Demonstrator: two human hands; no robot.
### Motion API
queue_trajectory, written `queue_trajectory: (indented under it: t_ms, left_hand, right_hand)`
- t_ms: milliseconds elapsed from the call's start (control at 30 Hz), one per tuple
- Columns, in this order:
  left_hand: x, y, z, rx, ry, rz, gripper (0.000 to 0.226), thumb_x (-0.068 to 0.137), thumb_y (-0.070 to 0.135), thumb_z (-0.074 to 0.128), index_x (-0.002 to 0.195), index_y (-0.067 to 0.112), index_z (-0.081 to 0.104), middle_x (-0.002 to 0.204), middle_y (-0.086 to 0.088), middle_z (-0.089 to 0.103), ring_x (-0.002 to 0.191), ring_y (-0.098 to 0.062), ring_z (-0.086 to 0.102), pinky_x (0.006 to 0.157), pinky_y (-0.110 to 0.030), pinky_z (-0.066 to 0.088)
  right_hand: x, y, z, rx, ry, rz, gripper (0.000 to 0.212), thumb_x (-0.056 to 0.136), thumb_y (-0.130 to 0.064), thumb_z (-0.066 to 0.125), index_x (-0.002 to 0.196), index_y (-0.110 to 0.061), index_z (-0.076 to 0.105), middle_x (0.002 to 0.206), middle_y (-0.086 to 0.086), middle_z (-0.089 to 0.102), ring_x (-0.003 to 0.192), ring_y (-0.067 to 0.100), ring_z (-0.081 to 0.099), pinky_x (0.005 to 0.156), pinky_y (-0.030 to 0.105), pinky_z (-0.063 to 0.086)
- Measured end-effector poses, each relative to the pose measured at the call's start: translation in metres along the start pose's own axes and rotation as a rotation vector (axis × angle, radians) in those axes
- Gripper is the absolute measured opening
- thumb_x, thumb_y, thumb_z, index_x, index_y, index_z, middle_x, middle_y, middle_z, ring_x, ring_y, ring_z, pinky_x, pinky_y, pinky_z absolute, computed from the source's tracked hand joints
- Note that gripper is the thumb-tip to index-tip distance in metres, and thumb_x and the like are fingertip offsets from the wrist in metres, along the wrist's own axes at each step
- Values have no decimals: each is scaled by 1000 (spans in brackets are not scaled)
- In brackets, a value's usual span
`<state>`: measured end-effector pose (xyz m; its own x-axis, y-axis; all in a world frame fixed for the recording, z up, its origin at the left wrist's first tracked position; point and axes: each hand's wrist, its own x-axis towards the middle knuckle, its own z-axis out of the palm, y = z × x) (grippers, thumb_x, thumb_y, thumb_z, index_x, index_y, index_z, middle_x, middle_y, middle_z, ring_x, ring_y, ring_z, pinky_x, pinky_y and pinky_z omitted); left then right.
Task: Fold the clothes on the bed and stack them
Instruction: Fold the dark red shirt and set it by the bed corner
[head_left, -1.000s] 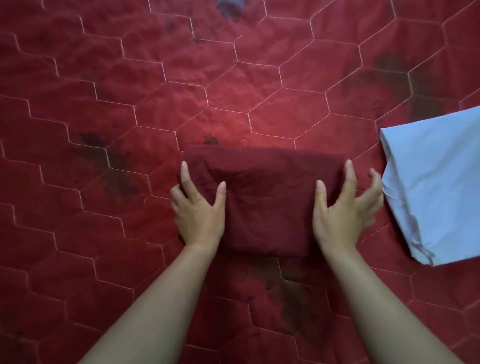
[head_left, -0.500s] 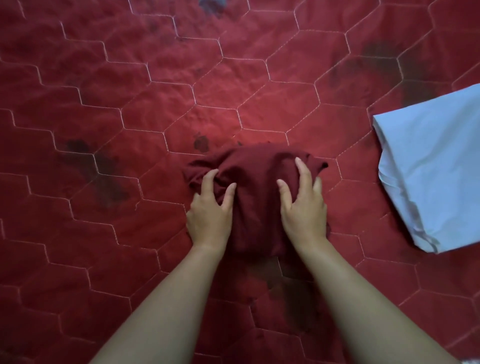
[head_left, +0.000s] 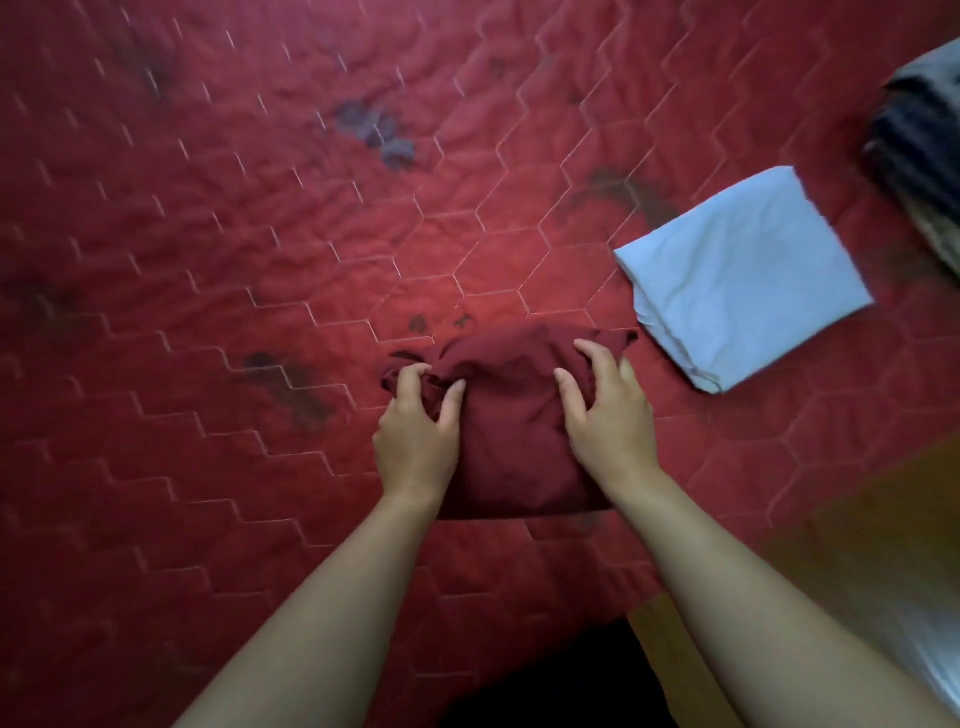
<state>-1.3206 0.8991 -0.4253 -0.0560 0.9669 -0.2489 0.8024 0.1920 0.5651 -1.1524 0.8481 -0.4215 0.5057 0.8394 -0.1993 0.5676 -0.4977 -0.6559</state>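
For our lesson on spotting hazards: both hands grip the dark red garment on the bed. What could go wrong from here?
1. The dark red garment is bunched between the left hand and right hand, so its fold may come undone.
2. Dropped unevenly onto the blue garment, it could make a lopsided stack.

Two bare forearms, sleeveless; hands (head_left: 511, 431) without rings.

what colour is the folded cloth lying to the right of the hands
Light blue, plain with no pattern. The folded cloth shows best in the head view.
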Motion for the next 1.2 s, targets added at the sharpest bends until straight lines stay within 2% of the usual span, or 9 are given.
queue_trajectory:
  t_ms: [233,367,467,700,833,900,1067,1200]
  left_hand:
    - [-66,75,-118,-49,20,221,35,84,49,58,112,28,51,93,-5,67,88,-31,62,69,-31,36]
    - [-105,112,-148,-98,15,309,33,84,48,59,110,29,51,91,-7,68,87,-33,63,71,-35,42]
    - [-134,138,-154,-106,-4,362,33,84,48,59,110,29,51,91,-8,68,88,-34,62,73,-37,44]
    - [-193,219,-112,-128,-114,499,32,83,48,59,108,29,53,91,-7,68,87,-33,63,71,-33,42]
    - [-232,277,-65,-140,-184,543,29,84,47,58,106,30,52,90,-6,68,87,-33,62,71,-33,42]
    - [-252,307,-38,-163,-208,548,28,84,47,58,105,29,52,88,-3,67,86,-31,62,69,-30,39]
    - [-278,365,15,-191,-218,487,27,85,48,58,103,29,52,77,12,56,84,-22,61,67,-24,33]
    - [-260,385,35,-191,-112,400,27,85,46,59,104,29,52,77,14,53,83,-24,61,67,-24,32]
  right_hand:
    - [-83,-76,-118,94,153,-22,38,91,-32,55,126,-17,52,121,11,55,110,27,53,89,35,41]
    - [-118,-92,-173,113,238,-22,36,92,-33,54,126,-20,52,124,7,54,110,25,54,90,36,42]
    - [-142,-86,-209,111,307,-5,35,92,-33,55,125,-21,53,122,5,55,108,23,55,85,25,37]
    - [-175,-23,-293,108,455,102,37,91,-35,54,126,-21,53,119,7,57,107,22,54,85,22,35]
    - [-179,31,-352,100,503,160,37,92,-36,53,126,-23,51,122,5,55,111,22,53,91,32,41]
    - [-177,61,-384,79,523,162,36,92,-36,52,126,-23,51,123,5,54,112,21,52,91,30,40]
    - [-149,118,-442,27,490,153,37,93,-37,51,127,-22,50,125,6,53,114,21,51,90,26,37]
    - [-96,130,-456,26,383,72,37,93,-38,50,127,-23,50,125,7,53,114,23,52,93,34,41]
